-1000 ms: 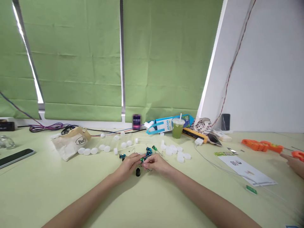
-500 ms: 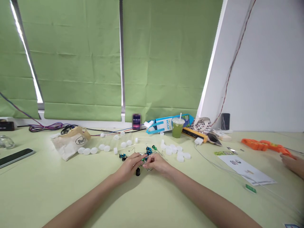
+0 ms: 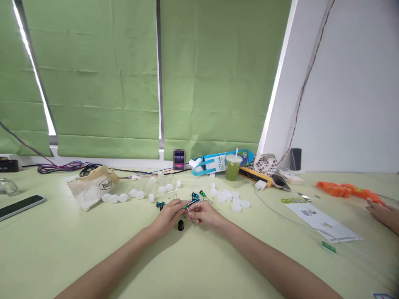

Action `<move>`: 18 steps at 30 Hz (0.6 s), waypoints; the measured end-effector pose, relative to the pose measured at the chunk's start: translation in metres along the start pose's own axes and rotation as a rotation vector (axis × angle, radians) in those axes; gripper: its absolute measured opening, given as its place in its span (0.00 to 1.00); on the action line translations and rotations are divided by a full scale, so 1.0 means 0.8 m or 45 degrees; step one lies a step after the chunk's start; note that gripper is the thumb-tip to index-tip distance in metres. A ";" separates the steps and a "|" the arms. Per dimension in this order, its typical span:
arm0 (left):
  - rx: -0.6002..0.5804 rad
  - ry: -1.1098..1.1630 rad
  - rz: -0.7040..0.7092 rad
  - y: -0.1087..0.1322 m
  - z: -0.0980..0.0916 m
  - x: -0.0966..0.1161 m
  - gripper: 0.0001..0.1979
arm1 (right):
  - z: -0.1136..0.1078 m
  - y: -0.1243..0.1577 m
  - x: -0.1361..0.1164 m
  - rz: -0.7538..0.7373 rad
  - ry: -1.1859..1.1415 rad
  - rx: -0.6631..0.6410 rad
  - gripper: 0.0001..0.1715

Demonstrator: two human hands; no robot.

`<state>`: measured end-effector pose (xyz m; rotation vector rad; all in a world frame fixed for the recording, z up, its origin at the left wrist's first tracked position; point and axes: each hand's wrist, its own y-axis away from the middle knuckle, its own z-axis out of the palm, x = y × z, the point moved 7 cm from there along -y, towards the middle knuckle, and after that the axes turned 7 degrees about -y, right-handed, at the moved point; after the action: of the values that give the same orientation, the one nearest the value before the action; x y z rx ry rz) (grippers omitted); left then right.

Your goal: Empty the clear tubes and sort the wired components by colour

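Close together at the middle of the table, my left hand (image 3: 166,216) and my right hand (image 3: 206,213) work over small parts. The fingers of my left hand are closed on a small green part (image 3: 185,207). Pinched in my right hand is a thin metal rod (image 3: 188,210), its upper end at the green part; whether they touch I cannot tell. A black knob-like piece (image 3: 181,225) stands just in front of my fingers. Behind my hands lie blue metal parts (image 3: 195,196), another blue part (image 3: 160,204), a green-and-black piece (image 3: 202,193) and thin bent wires.
White round caps (image 3: 227,195) lie to the right, with capped clear tubes (image 3: 162,182) behind. A cloth bag (image 3: 90,189) is at left. A drink cup (image 3: 233,168) stands behind. Another person's hand (image 3: 383,212) touches orange parts (image 3: 349,191) beside a white sheet (image 3: 322,222).
My fingers have shifted slightly, so the green part in my left hand shows more clearly. The rod in my right hand has changed its angle. The other person's hand has barely moved.
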<state>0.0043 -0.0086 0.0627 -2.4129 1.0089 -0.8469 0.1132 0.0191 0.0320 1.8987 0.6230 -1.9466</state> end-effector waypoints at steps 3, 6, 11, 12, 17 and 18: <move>-0.009 0.005 -0.002 0.000 0.000 -0.001 0.17 | -0.006 -0.001 0.003 0.004 0.020 0.088 0.18; -0.027 0.006 -0.002 0.001 0.002 0.000 0.18 | -0.011 -0.002 0.005 -0.008 0.015 0.155 0.17; -0.066 -0.022 0.005 0.001 0.005 0.002 0.18 | -0.018 -0.003 0.008 0.001 -0.013 0.270 0.17; -0.068 -0.026 0.008 0.001 0.005 0.003 0.18 | -0.018 -0.003 0.008 -0.001 -0.011 0.281 0.17; -0.080 -0.034 0.011 0.001 0.005 0.005 0.18 | -0.017 -0.003 0.011 -0.002 0.021 0.286 0.16; -0.084 -0.035 0.012 0.001 0.006 0.006 0.18 | -0.018 -0.003 0.013 0.003 0.028 0.294 0.16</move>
<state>0.0092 -0.0121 0.0606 -2.4660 1.0525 -0.7869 0.1239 0.0294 0.0221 2.0557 0.4159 -2.0758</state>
